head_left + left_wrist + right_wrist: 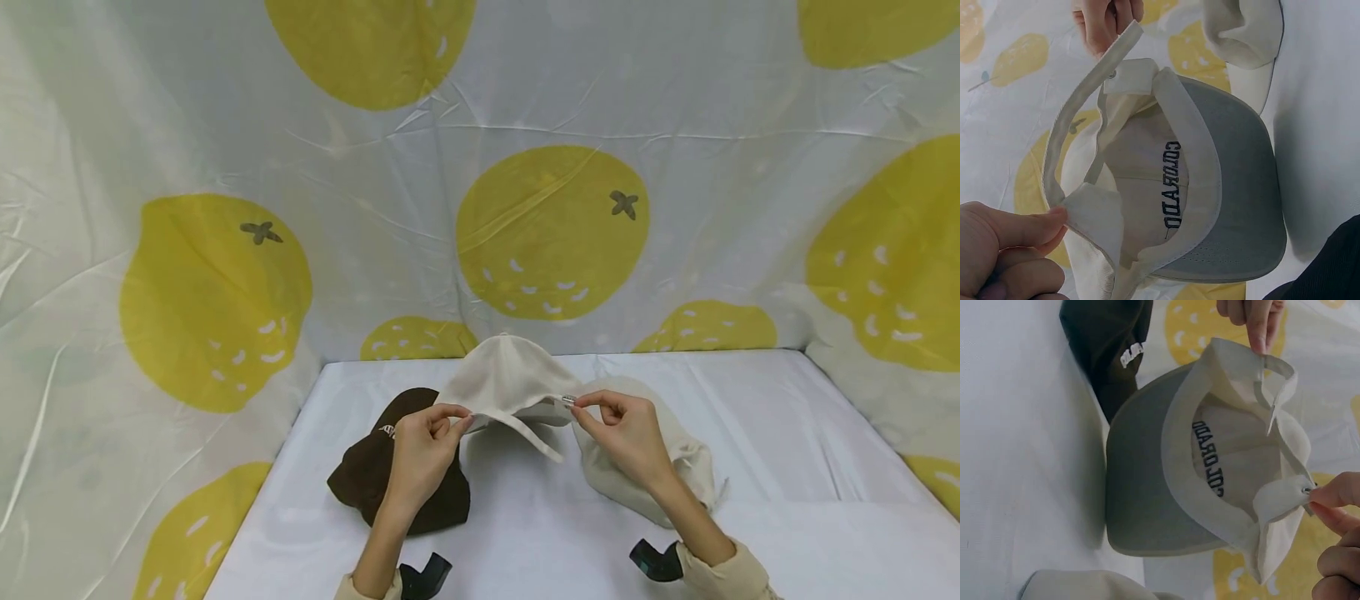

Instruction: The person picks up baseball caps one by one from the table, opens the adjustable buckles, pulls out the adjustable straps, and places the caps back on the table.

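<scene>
Both hands hold up a cream baseball cap (510, 373), its back opening facing me. My left hand (425, 454) pinches the base of the loose back strap (1060, 147), whose free end hangs unfastened. On the other side, my right hand (626, 433) pinches the cap's edge at a small metal buckle (567, 400). The wrist views look into the cap: dark letters reading COLORADO (1172, 184) show through inside, and the brim's underside (1138, 478) is grey-green.
A dark brown cap (405, 475) lies on the white table (525, 533) behind my left hand. Another cream cap (637, 479) lies behind my right hand. A lemon-patterned cloth (390, 208) hangs at the back and sides.
</scene>
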Available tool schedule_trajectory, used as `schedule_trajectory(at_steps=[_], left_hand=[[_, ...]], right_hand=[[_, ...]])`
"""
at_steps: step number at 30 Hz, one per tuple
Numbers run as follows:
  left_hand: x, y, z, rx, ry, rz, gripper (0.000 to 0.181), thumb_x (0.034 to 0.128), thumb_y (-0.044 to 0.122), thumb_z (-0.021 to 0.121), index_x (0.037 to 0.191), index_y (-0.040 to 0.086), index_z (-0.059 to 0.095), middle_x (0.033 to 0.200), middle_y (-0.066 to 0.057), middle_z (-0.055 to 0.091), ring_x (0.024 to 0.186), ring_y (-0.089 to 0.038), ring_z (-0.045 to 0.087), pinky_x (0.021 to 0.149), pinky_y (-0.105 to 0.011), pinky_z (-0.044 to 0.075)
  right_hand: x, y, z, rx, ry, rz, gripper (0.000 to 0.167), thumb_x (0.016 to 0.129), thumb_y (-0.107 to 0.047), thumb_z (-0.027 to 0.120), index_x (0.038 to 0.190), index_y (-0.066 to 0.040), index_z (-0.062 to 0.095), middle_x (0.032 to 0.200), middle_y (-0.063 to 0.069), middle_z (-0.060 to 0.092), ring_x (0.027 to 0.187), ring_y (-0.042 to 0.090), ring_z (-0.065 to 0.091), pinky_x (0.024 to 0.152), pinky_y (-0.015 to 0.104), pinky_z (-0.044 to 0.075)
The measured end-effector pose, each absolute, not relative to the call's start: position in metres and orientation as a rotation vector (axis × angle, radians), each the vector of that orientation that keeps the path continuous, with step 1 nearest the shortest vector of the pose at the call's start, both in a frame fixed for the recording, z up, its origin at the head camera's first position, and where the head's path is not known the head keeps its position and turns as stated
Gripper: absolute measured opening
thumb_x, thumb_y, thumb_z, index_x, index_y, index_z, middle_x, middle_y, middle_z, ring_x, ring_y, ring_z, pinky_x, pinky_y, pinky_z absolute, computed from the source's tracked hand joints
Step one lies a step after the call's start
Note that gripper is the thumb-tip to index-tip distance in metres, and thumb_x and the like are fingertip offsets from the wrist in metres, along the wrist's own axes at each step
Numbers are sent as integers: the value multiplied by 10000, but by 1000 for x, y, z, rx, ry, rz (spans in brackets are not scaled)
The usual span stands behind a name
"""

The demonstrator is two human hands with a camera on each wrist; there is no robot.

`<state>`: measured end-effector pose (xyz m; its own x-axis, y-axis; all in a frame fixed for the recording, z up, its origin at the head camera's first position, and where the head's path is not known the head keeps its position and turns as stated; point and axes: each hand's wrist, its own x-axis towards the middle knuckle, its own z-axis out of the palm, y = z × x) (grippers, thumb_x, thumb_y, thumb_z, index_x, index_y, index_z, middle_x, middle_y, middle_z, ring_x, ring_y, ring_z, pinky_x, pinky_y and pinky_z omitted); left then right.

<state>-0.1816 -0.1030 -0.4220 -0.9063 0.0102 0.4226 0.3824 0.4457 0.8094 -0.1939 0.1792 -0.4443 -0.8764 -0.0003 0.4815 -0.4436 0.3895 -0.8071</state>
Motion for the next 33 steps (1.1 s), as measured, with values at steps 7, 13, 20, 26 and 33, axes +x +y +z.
schedule_trajectory(at_steps=[7, 13, 20, 26, 33], left_hand=[[-180, -103, -424, -333, -2351, -1455, 66, 889, 81, 809, 849, 33, 789, 511, 83, 271, 476, 13, 216, 481, -157, 169], [-173, -104, -426, -333, -2364, -1458, 64, 885, 78, 812, 835, 46, 787, 504, 94, 269, 475, 34, 209, 477, -149, 163], [-171, -104, -432, -337, -2369, -1483, 44, 866, 51, 819, 837, 47, 786, 507, 95, 274, 477, 36, 213, 478, -136, 155], [-171, -105, -438, -336, -2368, -1465, 51, 855, 19, 817, 829, 47, 783, 508, 99, 272, 475, 44, 211, 476, -132, 145], [-172, -105, -443, -345, -2374, -1438, 54, 854, 14, 815, 835, 53, 782, 515, 115, 266, 479, 55, 210, 471, -131, 145]], right_hand=[[-191, 179, -446, 410, -2239, 1455, 70, 849, -89, 851, 870, -138, 804, 584, -87, 246, 537, -48, 186, 475, 178, 208], [-186, 180, -450, 434, -2250, 1420, 83, 846, -79, 850, 857, -144, 801, 584, -95, 227, 542, -66, 170, 474, 169, 211], [-182, 181, -455, 468, -2250, 1335, 121, 827, -44, 852, 846, -150, 798, 561, -86, 221, 550, -84, 141, 470, 162, 212], [-182, 181, -463, 495, -2241, 1316, 135, 820, -21, 848, 856, -142, 800, 543, -89, 232, 542, -97, 136, 457, 154, 238], [-183, 180, -471, 498, -2255, 1291, 154, 794, 27, 841, 849, -111, 798, 540, -78, 224, 552, -95, 123, 471, 147, 225]])
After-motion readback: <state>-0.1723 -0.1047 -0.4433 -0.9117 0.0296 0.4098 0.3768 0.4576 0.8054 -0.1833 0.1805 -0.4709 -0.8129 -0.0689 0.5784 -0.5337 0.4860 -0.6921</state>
